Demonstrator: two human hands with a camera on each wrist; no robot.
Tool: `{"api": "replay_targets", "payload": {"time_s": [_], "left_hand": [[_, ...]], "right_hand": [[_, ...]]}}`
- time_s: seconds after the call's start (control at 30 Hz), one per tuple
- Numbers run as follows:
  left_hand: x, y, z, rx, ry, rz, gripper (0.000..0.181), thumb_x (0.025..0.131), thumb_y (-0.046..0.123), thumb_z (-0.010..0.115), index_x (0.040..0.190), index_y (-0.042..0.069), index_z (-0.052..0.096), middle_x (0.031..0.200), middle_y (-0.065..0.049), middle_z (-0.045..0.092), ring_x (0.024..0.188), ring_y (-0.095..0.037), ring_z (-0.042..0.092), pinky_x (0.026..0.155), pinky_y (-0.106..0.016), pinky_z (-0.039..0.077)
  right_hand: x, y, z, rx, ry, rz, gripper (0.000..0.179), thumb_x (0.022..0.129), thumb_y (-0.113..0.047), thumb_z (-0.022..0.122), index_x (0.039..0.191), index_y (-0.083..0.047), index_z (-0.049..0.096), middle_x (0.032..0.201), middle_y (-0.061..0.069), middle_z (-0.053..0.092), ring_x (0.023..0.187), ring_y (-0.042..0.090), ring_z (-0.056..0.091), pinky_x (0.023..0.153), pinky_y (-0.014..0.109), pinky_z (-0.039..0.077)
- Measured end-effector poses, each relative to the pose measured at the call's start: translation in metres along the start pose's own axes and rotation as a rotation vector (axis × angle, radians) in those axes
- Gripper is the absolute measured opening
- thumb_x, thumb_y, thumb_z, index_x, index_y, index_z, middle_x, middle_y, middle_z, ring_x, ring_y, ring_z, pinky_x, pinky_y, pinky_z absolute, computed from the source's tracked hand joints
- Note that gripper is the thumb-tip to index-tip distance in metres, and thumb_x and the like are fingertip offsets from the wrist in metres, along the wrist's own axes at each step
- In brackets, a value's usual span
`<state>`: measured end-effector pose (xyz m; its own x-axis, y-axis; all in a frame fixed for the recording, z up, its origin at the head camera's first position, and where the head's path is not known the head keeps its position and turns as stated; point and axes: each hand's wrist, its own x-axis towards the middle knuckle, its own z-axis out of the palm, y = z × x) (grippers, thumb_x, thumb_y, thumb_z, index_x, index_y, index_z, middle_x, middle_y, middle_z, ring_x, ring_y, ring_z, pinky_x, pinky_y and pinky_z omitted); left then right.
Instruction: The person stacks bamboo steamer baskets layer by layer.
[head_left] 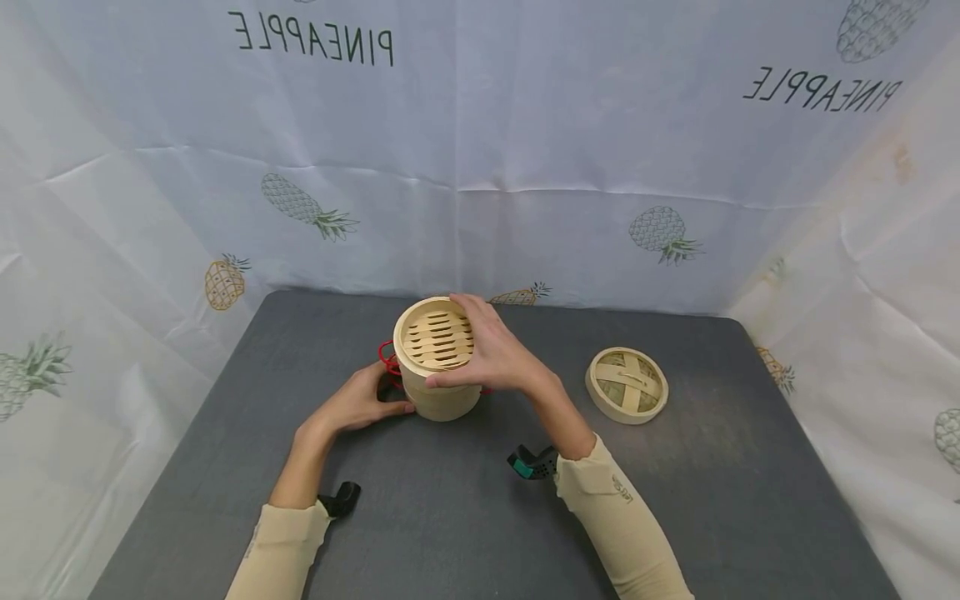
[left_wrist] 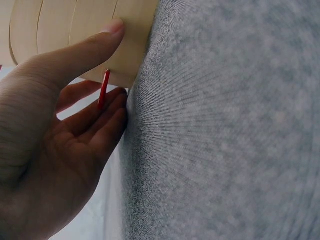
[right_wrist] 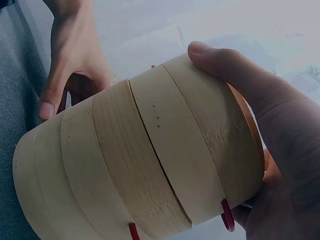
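Two bamboo steamer baskets stand stacked on the table. My right hand (head_left: 495,346) grips the upper basket (head_left: 437,333) from the right, thumb on its near side and fingers over the far rim. Low on the left, my left hand (head_left: 358,402) holds the lower basket (head_left: 447,406); in the left wrist view its thumb (left_wrist: 95,47) lies against the wall, with the other fingers behind by a red cord loop (left_wrist: 104,90). More red cord (right_wrist: 227,215) shows in the right wrist view. The upper basket's slatted floor is visible from above.
A round woven bamboo lid (head_left: 627,385) lies on the dark table (head_left: 465,517), to the right of the stack. White cloth (head_left: 525,142) printed with pineapples hangs behind the table and along its sides.
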<state>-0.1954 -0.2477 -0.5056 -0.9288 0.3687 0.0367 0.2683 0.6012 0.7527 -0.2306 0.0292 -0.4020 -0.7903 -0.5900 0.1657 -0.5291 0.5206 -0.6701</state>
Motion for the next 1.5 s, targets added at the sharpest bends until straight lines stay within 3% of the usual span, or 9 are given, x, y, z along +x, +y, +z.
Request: {"api": "replay_targets", "payload": {"time_s": [0.63, 0.9, 1.07, 1.5], "left_hand": [[0.001, 0.002, 0.001, 0.013, -0.013, -0.006, 0.069, 0.091, 0.027, 0.091, 0.146, 0.000, 0.059, 0.135, -0.017, 0.073, 0.124, -0.034, 0.072, 0.107, -0.055, 0.057], [-0.004, -0.002, 0.001, -0.008, 0.003, 0.013, 0.069, 0.090, 0.023, 0.091, 0.146, -0.001, 0.059, 0.136, -0.018, 0.072, 0.125, -0.035, 0.072, 0.106, -0.053, 0.058], [-0.007, 0.000, -0.001, -0.014, -0.001, -0.012, 0.072, 0.089, 0.022, 0.091, 0.149, 0.000, 0.057, 0.138, -0.018, 0.071, 0.127, -0.035, 0.071, 0.108, -0.055, 0.056], [-0.001, 0.003, 0.001, -0.015, -0.007, -0.007, 0.071, 0.091, 0.025, 0.091, 0.147, -0.002, 0.057, 0.137, -0.020, 0.071, 0.126, -0.036, 0.071, 0.108, -0.057, 0.056]], "right_hand": [[0.000, 0.003, 0.002, 0.033, -0.029, 0.048, 0.126, 0.074, -0.047, 0.098, 0.171, -0.010, 0.026, 0.174, 0.013, 0.030, 0.158, 0.036, 0.036, 0.125, 0.062, 0.041], [0.002, 0.001, 0.009, 0.047, -0.014, 0.046, 0.127, 0.073, -0.047, 0.098, 0.171, -0.011, 0.025, 0.173, 0.013, 0.030, 0.157, 0.034, 0.036, 0.124, 0.060, 0.042], [0.001, -0.002, 0.012, 0.045, 0.004, 0.059, 0.127, 0.073, -0.050, 0.098, 0.170, -0.010, 0.025, 0.170, 0.013, 0.034, 0.154, 0.033, 0.038, 0.123, 0.060, 0.043], [-0.003, 0.002, 0.011, 0.043, 0.039, 0.071, 0.129, 0.071, -0.052, 0.098, 0.171, -0.014, 0.025, 0.172, 0.011, 0.033, 0.156, 0.031, 0.039, 0.124, 0.059, 0.043]]}}
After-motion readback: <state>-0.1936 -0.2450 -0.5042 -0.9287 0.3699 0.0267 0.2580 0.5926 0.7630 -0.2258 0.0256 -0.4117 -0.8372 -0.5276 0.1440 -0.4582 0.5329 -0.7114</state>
